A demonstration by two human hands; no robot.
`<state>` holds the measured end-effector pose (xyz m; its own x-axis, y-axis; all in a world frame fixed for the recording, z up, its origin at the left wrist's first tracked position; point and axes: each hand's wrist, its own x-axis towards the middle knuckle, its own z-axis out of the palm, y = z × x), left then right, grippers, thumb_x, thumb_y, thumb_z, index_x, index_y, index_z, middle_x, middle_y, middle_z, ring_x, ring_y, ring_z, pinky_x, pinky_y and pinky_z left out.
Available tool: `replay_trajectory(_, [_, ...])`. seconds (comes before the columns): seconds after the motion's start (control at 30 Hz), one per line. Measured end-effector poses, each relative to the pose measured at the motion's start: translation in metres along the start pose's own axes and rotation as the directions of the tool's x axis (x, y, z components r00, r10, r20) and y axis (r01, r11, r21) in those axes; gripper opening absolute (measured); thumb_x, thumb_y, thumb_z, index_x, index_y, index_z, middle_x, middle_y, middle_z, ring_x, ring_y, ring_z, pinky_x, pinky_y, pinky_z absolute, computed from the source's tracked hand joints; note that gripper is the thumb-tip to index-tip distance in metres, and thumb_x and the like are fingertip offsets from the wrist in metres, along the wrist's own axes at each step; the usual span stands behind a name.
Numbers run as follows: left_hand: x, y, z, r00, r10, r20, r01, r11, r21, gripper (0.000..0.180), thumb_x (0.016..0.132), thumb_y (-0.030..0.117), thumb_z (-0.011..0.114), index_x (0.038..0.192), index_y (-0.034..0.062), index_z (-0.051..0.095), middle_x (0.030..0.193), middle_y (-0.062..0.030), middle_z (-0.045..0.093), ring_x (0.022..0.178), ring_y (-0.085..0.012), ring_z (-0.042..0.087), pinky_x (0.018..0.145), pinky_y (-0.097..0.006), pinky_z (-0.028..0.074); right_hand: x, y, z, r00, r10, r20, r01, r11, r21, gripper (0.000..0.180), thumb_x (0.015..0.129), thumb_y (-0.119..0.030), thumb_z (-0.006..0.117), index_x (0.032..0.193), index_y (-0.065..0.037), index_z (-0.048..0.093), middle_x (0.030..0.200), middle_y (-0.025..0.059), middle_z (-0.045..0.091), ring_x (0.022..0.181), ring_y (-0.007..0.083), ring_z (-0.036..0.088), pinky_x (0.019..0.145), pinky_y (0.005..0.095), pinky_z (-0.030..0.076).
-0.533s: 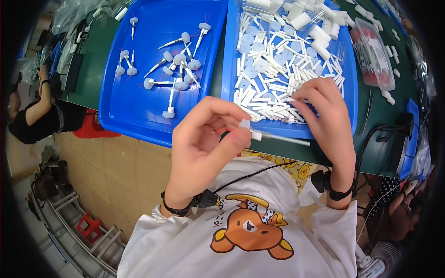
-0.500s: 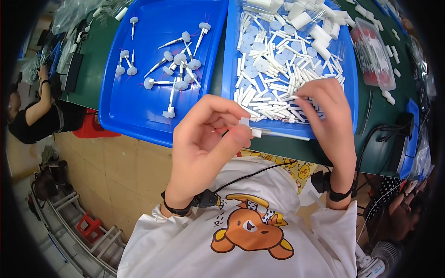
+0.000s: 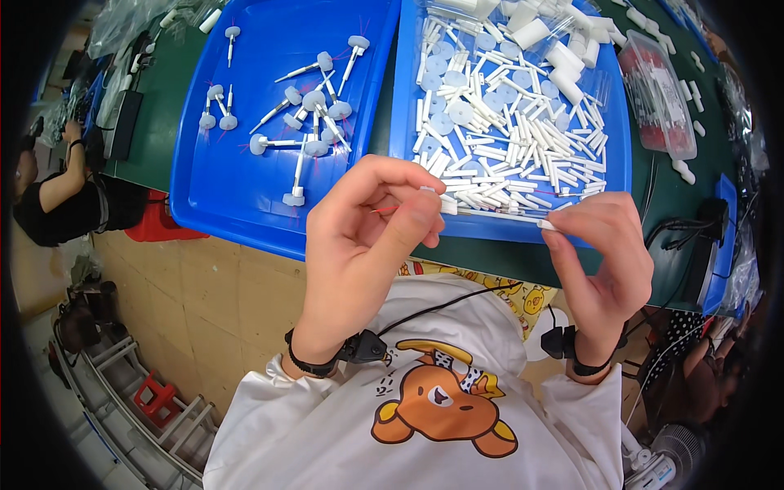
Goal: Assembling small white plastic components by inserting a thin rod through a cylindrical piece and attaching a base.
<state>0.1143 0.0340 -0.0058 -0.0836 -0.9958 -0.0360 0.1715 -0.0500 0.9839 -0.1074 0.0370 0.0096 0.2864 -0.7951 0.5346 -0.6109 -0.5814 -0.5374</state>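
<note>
My left hand [image 3: 359, 245] pinches the head of a thin rod assembly between thumb and fingers. Most of that head is hidden, but a bit of red thread and a white collar [image 3: 447, 206] show. A slim pale rod [image 3: 494, 215] runs from the collar toward the right. At its far end, my right hand [image 3: 604, 257] pinches a small white tube [image 3: 545, 224] that meets the rod's tip; I cannot tell whether it is slipped over it. Both hands are above the front edge of the blue bin [image 3: 625, 175], which holds many white tubes and pale blue discs.
On the left, a blue tray [image 3: 245, 178] holds several rod assemblies [image 3: 298, 175] with grey-white discs and red threads. Larger white cylinders [image 3: 531, 33] lie at the bin's back. A clear plastic box [image 3: 657, 98] with red contents stands right of it. A person [image 3: 65, 188] sits at far left.
My right hand has come down and to the right from over the white tubes, now with a small tube at the rod's end. My left hand has stayed nearly in place.
</note>
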Motion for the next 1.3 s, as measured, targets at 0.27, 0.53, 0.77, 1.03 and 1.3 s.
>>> replay_trajectory(0.27, [-0.002, 0.003, -0.003, 0.996, -0.064, 0.055, 0.069, 0.992, -0.108, 0.014, 0.092, 0.003, 0.063, 0.104, -0.0031, 0.062, 0.088, -0.0047, 0.063, 0.078, -0.0072, 0.059, 0.067, -0.021, 0.047, 0.002, 0.001, 0.001, 1.000, -0.017, -0.016, 0.016, 0.998, -0.063, 0.029, 0.063, 0.008, 0.078, 0.090, 0.001, 0.070, 0.081, 0.0083, 0.067, 0.073, 0.0234, 0.058, 0.065, 0.0328, 0.044])
replay_trajectory(0.53, [-0.001, 0.002, 0.003, 0.992, -0.070, 0.104, 0.085, 0.985, -0.148, 0.018, 0.090, 0.001, 0.067, 0.106, -0.0034, 0.062, 0.094, -0.0038, 0.064, 0.083, -0.0075, 0.059, 0.072, -0.021, 0.046, 0.003, -0.002, 0.004, 1.000, -0.030, -0.006, 0.029, 0.997, -0.073, 0.030, 0.062, 0.006, 0.080, 0.090, 0.000, 0.070, 0.080, 0.0070, 0.066, 0.072, 0.0226, 0.057, 0.063, 0.0318, 0.043])
replay_trajectory(0.77, [-0.002, 0.002, 0.008, 0.975, -0.106, 0.195, 0.125, 0.988, -0.087, 0.021, 0.086, 0.001, 0.072, 0.103, -0.0024, 0.062, 0.096, -0.0057, 0.065, 0.086, -0.0083, 0.060, 0.077, -0.023, 0.046, 0.002, -0.010, 0.012, 1.000, -0.002, 0.012, 0.001, 0.995, 0.104, 0.029, 0.065, 0.008, 0.077, 0.090, 0.000, 0.066, 0.081, 0.0077, 0.065, 0.071, 0.0227, 0.058, 0.061, 0.0315, 0.043])
replay_trajectory(1.03, [0.000, -0.002, 0.008, 0.969, -0.155, 0.194, 0.181, 0.976, -0.125, 0.020, 0.086, 0.001, 0.072, 0.102, -0.0028, 0.061, 0.096, -0.0067, 0.065, 0.087, -0.0090, 0.061, 0.077, -0.023, 0.048, -0.007, -0.015, 0.025, 0.997, 0.072, 0.012, -0.073, 0.974, 0.216, 0.022, 0.075, 0.010, 0.068, 0.093, 0.002, 0.060, 0.084, 0.0092, 0.063, 0.071, 0.0221, 0.055, 0.062, 0.0303, 0.043])
replay_trajectory(1.3, [0.000, -0.004, 0.011, 0.982, -0.136, 0.129, 0.152, 0.980, -0.127, 0.015, 0.085, -0.004, 0.069, 0.098, -0.0031, 0.062, 0.085, -0.0075, 0.065, 0.071, -0.0111, 0.064, 0.064, -0.024, 0.052, -0.020, -0.019, 0.033, 0.946, 0.318, 0.062, -0.316, 0.863, 0.394, 0.017, 0.081, 0.007, 0.066, 0.096, 0.004, 0.058, 0.085, 0.0102, 0.060, 0.075, 0.0186, 0.054, 0.066, 0.0288, 0.043])
